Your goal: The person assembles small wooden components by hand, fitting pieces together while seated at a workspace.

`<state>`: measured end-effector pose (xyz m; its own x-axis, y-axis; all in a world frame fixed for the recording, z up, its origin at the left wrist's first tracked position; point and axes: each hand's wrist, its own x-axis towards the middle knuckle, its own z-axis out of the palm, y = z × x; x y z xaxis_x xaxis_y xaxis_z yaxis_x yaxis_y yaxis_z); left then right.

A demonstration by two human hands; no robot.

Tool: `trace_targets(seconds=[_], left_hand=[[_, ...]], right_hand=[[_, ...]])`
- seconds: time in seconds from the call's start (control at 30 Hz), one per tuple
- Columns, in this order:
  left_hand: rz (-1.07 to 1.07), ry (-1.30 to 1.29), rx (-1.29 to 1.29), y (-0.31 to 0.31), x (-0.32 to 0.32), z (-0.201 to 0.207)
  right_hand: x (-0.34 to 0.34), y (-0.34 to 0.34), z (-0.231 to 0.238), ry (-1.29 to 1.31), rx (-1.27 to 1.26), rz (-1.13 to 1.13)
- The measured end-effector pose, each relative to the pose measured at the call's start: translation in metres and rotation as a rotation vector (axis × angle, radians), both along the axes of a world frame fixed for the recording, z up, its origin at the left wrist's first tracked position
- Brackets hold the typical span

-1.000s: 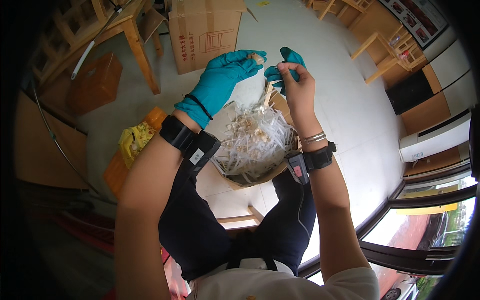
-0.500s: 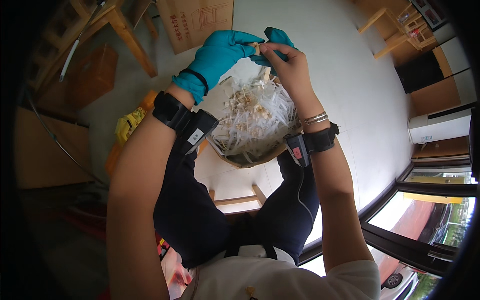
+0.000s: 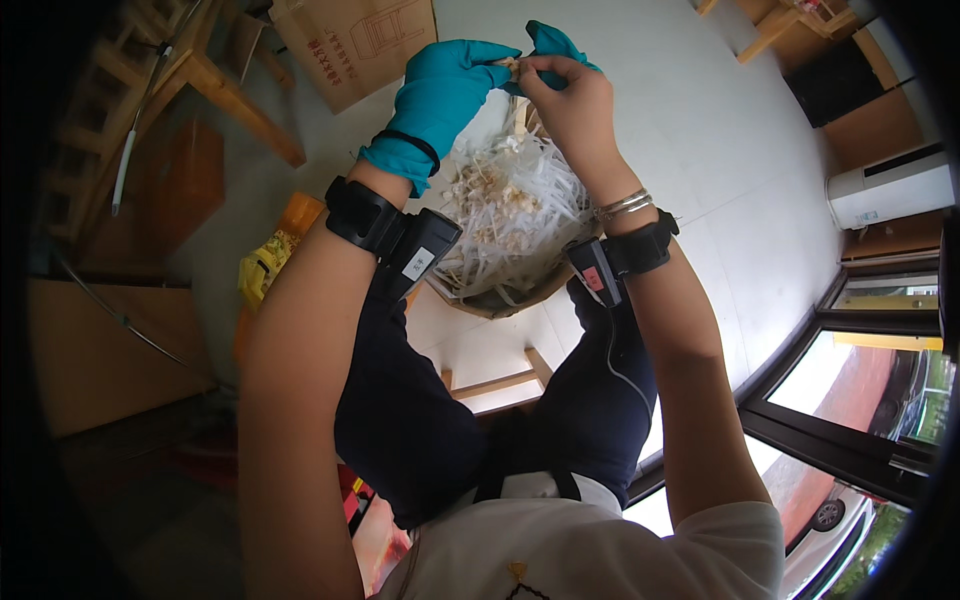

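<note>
My left hand [image 3: 440,95] wears a teal rubber glove with a black band at the wrist. Its fingertips are closed on a small pale-tan piece [image 3: 512,68], too small to name. From the other side my bare right hand [image 3: 570,100] pinches at the same piece, thumb and finger together. More teal glove material [image 3: 556,45] shows behind the right hand; I cannot tell whether it belongs to the left glove. Below both hands stands an open carton [image 3: 500,303] holding a heap of white shredded paper strips [image 3: 520,200] mixed with tan crumbly bits.
A printed cardboard box [image 3: 350,50] lies beyond my left hand. Wooden furniture [image 3: 215,85] stands at the far left, and a yellow bag [image 3: 262,268] is beside my left forearm. A wooden stool bar [image 3: 495,387] shows between my legs. Glass doors [image 3: 840,390] are at the right.
The view has shifted slightly. Both hands sit a little higher in the picture, and their pinch on the small tan piece looks much the same.
</note>
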<state>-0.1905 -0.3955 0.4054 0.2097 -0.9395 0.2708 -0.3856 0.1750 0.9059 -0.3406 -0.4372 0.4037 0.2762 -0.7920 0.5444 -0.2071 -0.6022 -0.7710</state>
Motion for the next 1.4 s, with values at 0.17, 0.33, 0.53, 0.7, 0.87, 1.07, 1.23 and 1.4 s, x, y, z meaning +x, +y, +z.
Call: trace_targets(seconds=[0.17,0.33,0.53,0.7,0.87,1.07,1.23,1.4], left_hand=[[-0.064,0.092,-0.07,-0.001,-0.013,0.006],[-0.13,0.129,-0.116,-0.001,-0.014,0.008],[-0.134,0.142,-0.221,-0.008,-0.019,-0.001],[-0.102,0.066,-0.172,-0.006,-0.014,0.003],[-0.087,0.088,-0.237,-0.007,-0.013,-0.002],[-0.002,-0.039,-0.309,-0.004,-0.014,0.006],[0.017,-0.071,-0.262,0.0,-0.018,0.01],[0.06,-0.171,-0.26,0.001,-0.019,0.014]], right_hand=[[-0.009,-0.007,-0.001,-0.074,-0.001,0.005],[-0.024,-0.003,0.016,-0.017,0.173,0.089],[-0.025,-0.003,0.018,-0.094,0.219,0.143],[-0.021,-0.001,0.018,-0.106,0.199,0.148],[-0.019,0.0,0.018,-0.067,0.136,0.088],[-0.015,0.005,0.026,-0.071,0.174,0.077],[-0.018,0.007,0.031,-0.042,0.184,0.083],[-0.018,0.006,0.032,0.103,0.013,0.014]])
